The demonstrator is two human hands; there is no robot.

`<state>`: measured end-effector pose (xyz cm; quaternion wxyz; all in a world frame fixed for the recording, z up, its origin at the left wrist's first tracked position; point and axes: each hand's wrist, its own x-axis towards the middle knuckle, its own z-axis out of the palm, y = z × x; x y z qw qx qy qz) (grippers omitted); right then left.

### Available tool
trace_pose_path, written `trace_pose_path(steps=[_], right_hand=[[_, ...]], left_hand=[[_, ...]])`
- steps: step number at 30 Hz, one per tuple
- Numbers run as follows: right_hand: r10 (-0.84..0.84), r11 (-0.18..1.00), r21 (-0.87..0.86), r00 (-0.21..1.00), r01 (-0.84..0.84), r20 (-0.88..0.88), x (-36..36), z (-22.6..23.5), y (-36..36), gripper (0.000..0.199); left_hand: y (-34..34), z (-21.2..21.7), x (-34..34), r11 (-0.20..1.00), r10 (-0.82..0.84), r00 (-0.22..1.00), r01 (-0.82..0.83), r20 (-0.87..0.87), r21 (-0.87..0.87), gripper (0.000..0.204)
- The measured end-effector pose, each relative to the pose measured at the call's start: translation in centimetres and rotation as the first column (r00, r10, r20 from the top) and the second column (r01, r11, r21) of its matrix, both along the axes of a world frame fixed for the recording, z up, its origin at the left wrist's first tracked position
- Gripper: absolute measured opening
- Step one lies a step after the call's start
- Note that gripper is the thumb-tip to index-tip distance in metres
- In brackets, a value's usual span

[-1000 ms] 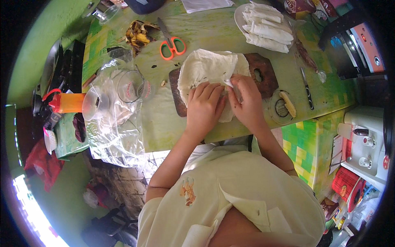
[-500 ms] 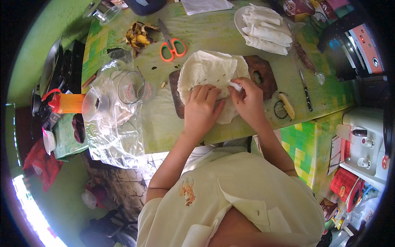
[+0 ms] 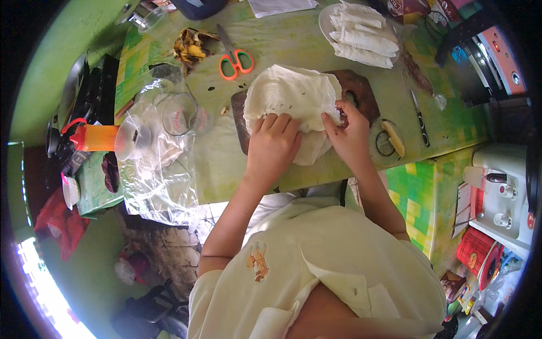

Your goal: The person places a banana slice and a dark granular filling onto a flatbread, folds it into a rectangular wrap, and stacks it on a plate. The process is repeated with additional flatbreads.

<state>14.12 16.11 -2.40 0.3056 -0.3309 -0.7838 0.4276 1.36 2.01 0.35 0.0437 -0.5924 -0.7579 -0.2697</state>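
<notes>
A round, pale wrapper sheet [image 3: 288, 90] lies over the wooden cutting board [image 3: 361, 93], with small dark specks on its top. My left hand [image 3: 274, 141] rests on its near left part, fingers curled over the folded near edge. At the right edge, my right hand [image 3: 351, 133] pinches the wrapper between thumb and fingers. A loose flap of the sheet hangs toward me between my hands. What lies inside the fold is hidden. Right of the board, a peeled banana piece [image 3: 393, 138] sits on a small clear dish [image 3: 384, 150].
Several white rolls [image 3: 364, 39] lie on a plate [image 3: 324, 24] at the far right. Orange-handled scissors [image 3: 237, 62] and banana peel [image 3: 192, 50] lie far left. A knife [image 3: 420, 120] is at the right. Clear plastic [image 3: 161, 189], a cup [image 3: 179, 113] and an orange container [image 3: 99, 138] stand left.
My right hand has moved outward from a folded white corner of the wrapper to its right edge. My left hand stays on the near left part.
</notes>
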Motion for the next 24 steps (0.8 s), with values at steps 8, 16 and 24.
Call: trace_pose_path(steps=[8, 16, 24], right_hand=[[-0.013, 0.999, 0.04, 0.998, 0.011, 0.059, 0.8, 1.1, -0.5, 0.033], [0.038, 0.99, -0.137, 0.998, -0.031, 0.05, -1.8, -1.7, 4.1, 0.038], [0.121, 0.845, -0.526, 0.992, -0.093, 0.019, -3.3, 2.4, 6.2, 0.044]], left_hand=[[-0.4, 0.1, 0.5, 0.998, -0.053, 0.99, 0.051, 0.13, 0.021, 0.022], [0.0, -0.5, 0.3, 0.994, -0.079, 0.988, 0.068, 0.132, 0.084, 0.024], [-0.2, -1.9, 0.3, 0.99, -0.059, 0.995, 0.049, 0.074, 0.13, 0.025]])
